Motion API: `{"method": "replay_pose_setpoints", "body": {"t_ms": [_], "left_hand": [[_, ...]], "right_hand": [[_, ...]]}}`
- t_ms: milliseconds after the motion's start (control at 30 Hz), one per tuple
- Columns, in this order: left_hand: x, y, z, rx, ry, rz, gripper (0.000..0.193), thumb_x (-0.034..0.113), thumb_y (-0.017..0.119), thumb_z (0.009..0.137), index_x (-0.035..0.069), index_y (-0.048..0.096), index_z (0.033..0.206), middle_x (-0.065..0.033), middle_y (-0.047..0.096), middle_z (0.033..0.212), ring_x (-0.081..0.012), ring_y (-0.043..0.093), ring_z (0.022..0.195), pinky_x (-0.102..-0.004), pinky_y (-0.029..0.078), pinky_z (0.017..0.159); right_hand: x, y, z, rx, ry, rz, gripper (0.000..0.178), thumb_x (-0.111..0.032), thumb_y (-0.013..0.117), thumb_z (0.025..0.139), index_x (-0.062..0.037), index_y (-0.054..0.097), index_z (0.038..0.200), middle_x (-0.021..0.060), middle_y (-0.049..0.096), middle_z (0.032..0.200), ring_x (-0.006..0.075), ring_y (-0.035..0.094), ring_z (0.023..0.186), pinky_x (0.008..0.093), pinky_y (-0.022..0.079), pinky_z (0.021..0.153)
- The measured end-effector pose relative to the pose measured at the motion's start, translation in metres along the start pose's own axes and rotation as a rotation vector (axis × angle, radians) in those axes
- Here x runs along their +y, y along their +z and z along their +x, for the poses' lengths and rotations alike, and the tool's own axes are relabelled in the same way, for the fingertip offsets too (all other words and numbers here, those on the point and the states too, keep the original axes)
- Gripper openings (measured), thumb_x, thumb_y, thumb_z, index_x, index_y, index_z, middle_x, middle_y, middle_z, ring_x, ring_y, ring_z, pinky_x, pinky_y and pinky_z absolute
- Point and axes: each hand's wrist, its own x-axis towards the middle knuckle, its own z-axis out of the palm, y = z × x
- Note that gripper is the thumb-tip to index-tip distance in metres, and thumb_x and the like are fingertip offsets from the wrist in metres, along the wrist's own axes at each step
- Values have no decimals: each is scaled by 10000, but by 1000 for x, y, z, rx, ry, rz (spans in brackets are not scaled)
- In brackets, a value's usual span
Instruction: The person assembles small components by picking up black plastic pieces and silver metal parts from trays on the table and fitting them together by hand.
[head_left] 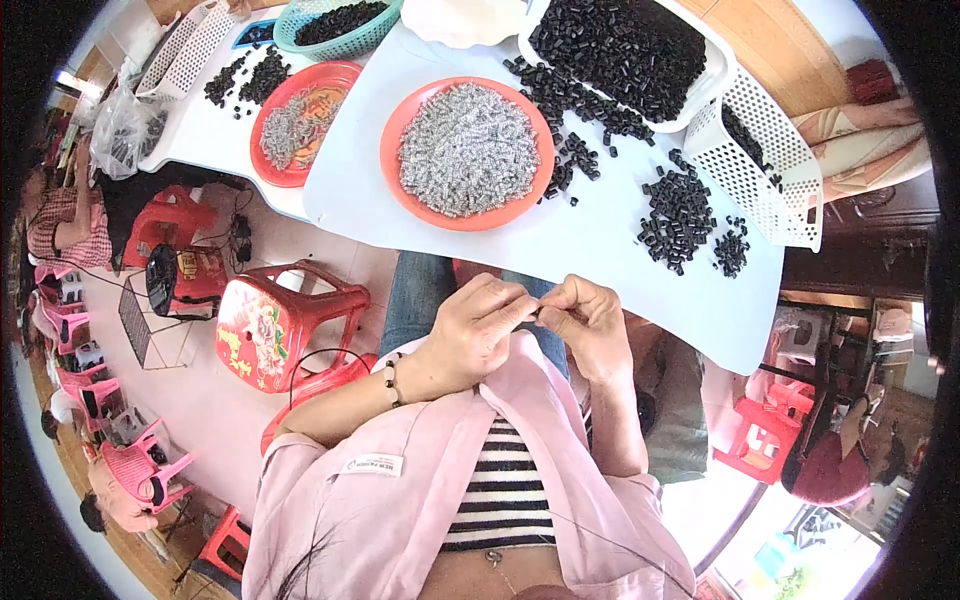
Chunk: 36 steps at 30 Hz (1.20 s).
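Note:
In front of my chest, just off the table's near edge, my two hands meet fingertip to fingertip. My left hand [485,322] is closed in a pinch, and my right hand [588,318] pinches from the other side. Between them shows a sliver of a small black piece [537,311], mostly hidden by the fingers. Beyond the hands, an orange-red plate [391,172] holds a heap of small clear, silvery pieces [468,150]. Loose short black pieces [676,215] lie in piles to the right on the pale tabletop [590,235].
A white tray [700,95] heaped with black pieces stands at the far right, beside a tilted white perforated basket [790,165]. Another red plate [262,150] and a green basket [340,42] sit on the left table. A red stool [290,325] stands left of my legs.

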Motion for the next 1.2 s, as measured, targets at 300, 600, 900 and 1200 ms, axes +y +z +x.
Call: {"method": "replay_pose_setpoints", "body": {"t_ms": [300, 600, 900, 1200], "left_hand": [[2, -4, 9, 55, -159, -127, 326, -58, 738, 716, 42, 720, 1026, -90, 708, 905, -235, 646, 723, -325, 523, 630], [9, 0, 18, 71, -95, -132, 245, -29, 690, 783, 26, 740, 1016, -106, 729, 916, -216, 673, 758, -304, 544, 654], [9, 3, 16, 69, -27, -84, 325, -84, 733, 713, 17, 729, 1023, -106, 711, 911, -233, 673, 779, -311, 543, 667], [6, 5, 9, 21, -95, -95, 363, -97, 732, 717, 3, 710, 1065, -125, 709, 955, -266, 685, 854, -334, 553, 717]], "right_hand": [[8, -3, 7, -72, 5, 384, 143, -107, 725, 896, -15, 633, 957, 23, 659, 876, 74, 585, 769, 211, 471, 694], [1, -9, 3, -185, 88, 590, 381, -300, 776, 847, -27, 625, 1067, 31, 660, 924, 136, 608, 764, 264, 508, 719], [5, -9, -1, -124, 85, 629, 298, -245, 752, 868, -26, 633, 1030, 52, 676, 916, 139, 631, 769, 265, 515, 708], [1, -11, -6, -21, -44, 406, 102, -74, 716, 890, -22, 645, 942, 34, 666, 821, 101, 618, 741, 239, 512, 702]]}}
